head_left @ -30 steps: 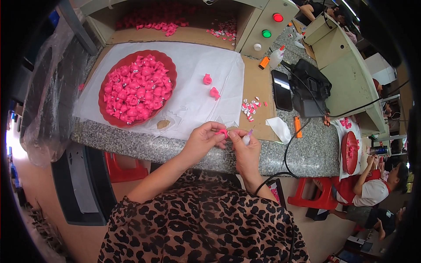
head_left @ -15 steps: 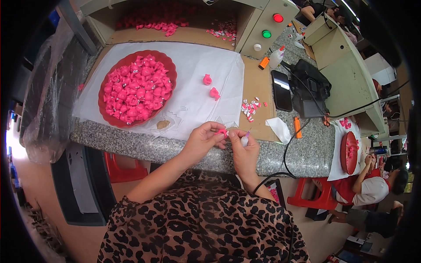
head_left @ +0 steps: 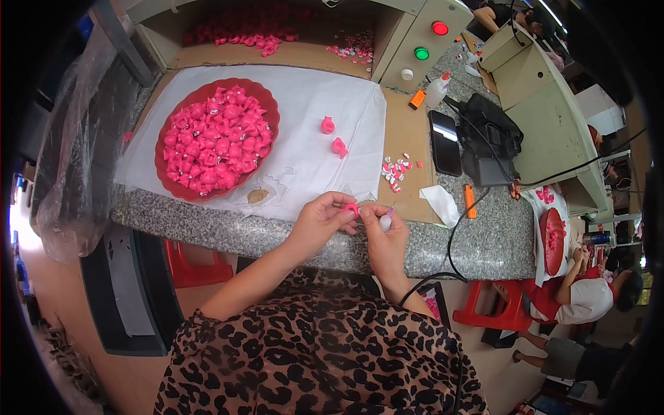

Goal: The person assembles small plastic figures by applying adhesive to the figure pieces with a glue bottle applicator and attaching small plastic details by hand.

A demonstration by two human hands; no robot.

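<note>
The pink piece [head_left: 352, 209] sat above the edge of the counter [head_left: 477, 254], pinched in my left hand [head_left: 319, 220], with my right hand [head_left: 387, 238] at its right side, touching or nearly (the long axis was too small to tell). That right hand gripped a white bottle [head_left: 385, 222], tip away from me; the red bowl [head_left: 274, 116] lay farther left.

Glossy pink plastic pieces [head_left: 218, 142], smooth plastic tray [head_left: 270, 104], creased matt paper [head_left: 304, 104], speckled stone counter [head_left: 477, 252]
</note>
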